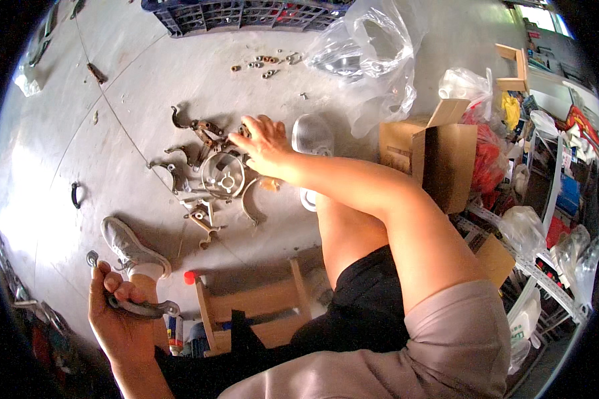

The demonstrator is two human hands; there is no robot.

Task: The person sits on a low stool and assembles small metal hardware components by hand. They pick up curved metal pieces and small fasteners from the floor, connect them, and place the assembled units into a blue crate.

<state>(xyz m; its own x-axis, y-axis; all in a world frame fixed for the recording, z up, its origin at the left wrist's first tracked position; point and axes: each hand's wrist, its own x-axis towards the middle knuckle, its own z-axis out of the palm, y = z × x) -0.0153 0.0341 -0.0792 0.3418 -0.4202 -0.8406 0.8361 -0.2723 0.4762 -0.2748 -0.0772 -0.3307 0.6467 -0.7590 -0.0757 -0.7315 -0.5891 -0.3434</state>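
Fingers (116, 282) around bracket (143, 307) (left hand (116, 312))

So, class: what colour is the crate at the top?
Dark blue crate, seen in the head view.

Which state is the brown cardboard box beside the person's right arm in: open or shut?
Open. The cardboard box has one top flap standing up and its dark inside showing; what it holds cannot be told.

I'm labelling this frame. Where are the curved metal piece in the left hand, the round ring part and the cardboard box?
curved metal piece (143, 307), head view, its middle.
round ring part (223, 175), head view, its rim.
cardboard box (449, 166), head view, its front wall.
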